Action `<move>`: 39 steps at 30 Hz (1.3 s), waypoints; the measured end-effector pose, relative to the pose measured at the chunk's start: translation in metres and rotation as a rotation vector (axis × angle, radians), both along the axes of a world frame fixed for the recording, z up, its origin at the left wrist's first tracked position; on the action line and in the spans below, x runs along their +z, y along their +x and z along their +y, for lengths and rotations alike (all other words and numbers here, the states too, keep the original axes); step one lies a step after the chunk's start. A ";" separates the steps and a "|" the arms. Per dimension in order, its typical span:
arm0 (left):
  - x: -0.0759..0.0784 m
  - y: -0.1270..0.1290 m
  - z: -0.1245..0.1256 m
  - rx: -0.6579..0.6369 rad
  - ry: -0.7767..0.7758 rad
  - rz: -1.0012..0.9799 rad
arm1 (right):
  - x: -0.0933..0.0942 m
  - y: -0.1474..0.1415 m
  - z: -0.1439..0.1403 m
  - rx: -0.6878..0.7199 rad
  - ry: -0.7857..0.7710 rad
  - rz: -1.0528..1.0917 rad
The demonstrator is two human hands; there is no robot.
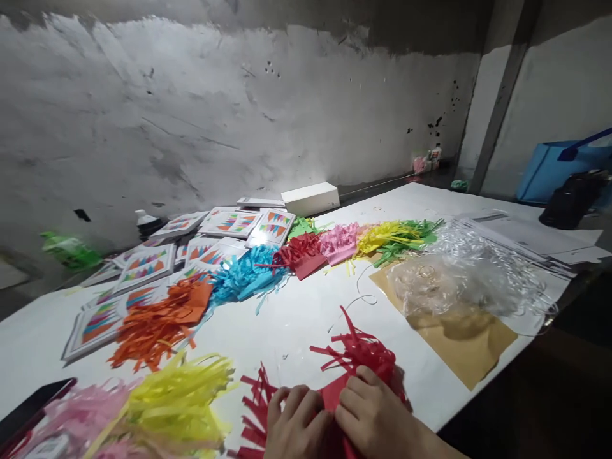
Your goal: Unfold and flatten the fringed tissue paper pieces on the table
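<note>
At the table's near edge both hands work on red fringed tissue paper (333, 391). My left hand (297, 422) has its fingers curled over the paper's left part, with cut strips sticking out beside it. Close by, my right hand (375, 413) is closed on the right part, its fingers bent and pressed together. A bunch of red strips (370, 349) fans out just beyond the right hand. The thumbs and the paper's lower part are mostly hidden. Left of my hands lie a yellow fringed bundle (179, 401) and a pink one (83, 414).
Orange (165, 315), blue (248, 274) and other fringed bundles form a row across the white-covered table. Packs with printed tassel pictures (143, 264) are stacked behind. Clear plastic bags (444, 280) lie right on brown paper (471, 347). A phone (33, 408) rests at left.
</note>
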State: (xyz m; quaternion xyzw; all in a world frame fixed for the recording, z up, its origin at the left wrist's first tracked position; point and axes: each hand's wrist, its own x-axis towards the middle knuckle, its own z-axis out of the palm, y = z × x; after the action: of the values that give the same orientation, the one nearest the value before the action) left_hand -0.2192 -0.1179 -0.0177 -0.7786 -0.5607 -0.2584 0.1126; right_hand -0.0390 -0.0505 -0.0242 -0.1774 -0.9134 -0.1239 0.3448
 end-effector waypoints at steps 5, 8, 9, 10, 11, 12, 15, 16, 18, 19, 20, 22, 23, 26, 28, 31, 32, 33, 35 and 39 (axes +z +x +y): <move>-0.006 0.004 -0.012 -0.058 0.025 -0.001 | -0.010 0.023 -0.004 0.043 -0.112 -0.002; -0.013 0.004 -0.019 0.009 0.008 -0.053 | -0.015 0.028 -0.001 0.022 -0.199 0.045; -0.014 0.006 -0.021 0.060 -0.010 -0.079 | -0.016 0.027 0.000 0.000 -0.227 0.063; -0.015 0.007 -0.021 0.116 -0.030 -0.102 | -0.017 0.025 0.000 -0.028 -0.250 0.081; -0.014 0.009 -0.021 0.175 -0.055 -0.118 | -0.017 0.022 0.001 -0.064 -0.268 0.097; -0.012 0.012 -0.020 0.233 -0.083 -0.133 | -0.017 0.020 0.000 -0.104 -0.281 0.110; -0.001 0.018 -0.016 0.356 -0.231 -0.156 | -0.018 0.014 -0.002 -0.215 -0.299 0.128; 0.003 0.020 -0.014 0.375 -0.283 -0.153 | -0.019 0.013 -0.003 -0.241 -0.300 0.127; 0.010 0.022 -0.012 0.381 -0.345 -0.128 | -0.019 0.012 -0.005 -0.272 -0.294 0.123; 0.012 0.022 -0.012 0.363 -0.352 -0.109 | -0.020 0.012 -0.006 -0.262 -0.281 0.122; 0.013 0.021 -0.012 0.331 -0.344 -0.095 | -0.020 0.012 -0.007 -0.228 -0.261 0.119; 0.012 0.019 -0.012 0.224 -0.308 -0.069 | -0.021 0.012 -0.009 -0.123 -0.214 0.102; 0.012 0.018 -0.012 0.169 -0.289 -0.055 | -0.021 0.011 -0.009 -0.070 -0.196 0.086; 0.010 0.015 -0.013 0.091 -0.251 -0.006 | -0.019 0.008 -0.010 -0.009 -0.182 0.049; 0.010 0.016 -0.014 0.085 -0.242 0.013 | -0.016 0.004 -0.010 -0.013 -0.193 0.048; 0.012 0.019 -0.013 0.093 -0.233 -0.006 | -0.013 0.000 -0.010 -0.018 -0.213 0.048; 0.013 0.020 -0.013 0.099 -0.235 -0.022 | -0.012 -0.001 -0.010 -0.014 -0.213 0.042; 0.014 0.021 -0.013 0.106 -0.242 -0.039 | -0.011 -0.001 -0.010 -0.010 -0.210 0.031; 0.016 0.022 -0.013 0.114 -0.266 -0.063 | -0.011 -0.002 -0.009 0.003 -0.203 0.014; 0.017 0.022 -0.013 0.132 -0.254 -0.068 | -0.009 -0.002 -0.008 0.006 -0.241 0.028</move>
State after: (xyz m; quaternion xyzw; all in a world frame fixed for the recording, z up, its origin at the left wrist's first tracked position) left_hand -0.1972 -0.1307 -0.0005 -0.7389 -0.6423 -0.2036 0.0109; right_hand -0.0410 -0.0585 -0.0332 -0.2165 -0.9174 -0.0097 0.3338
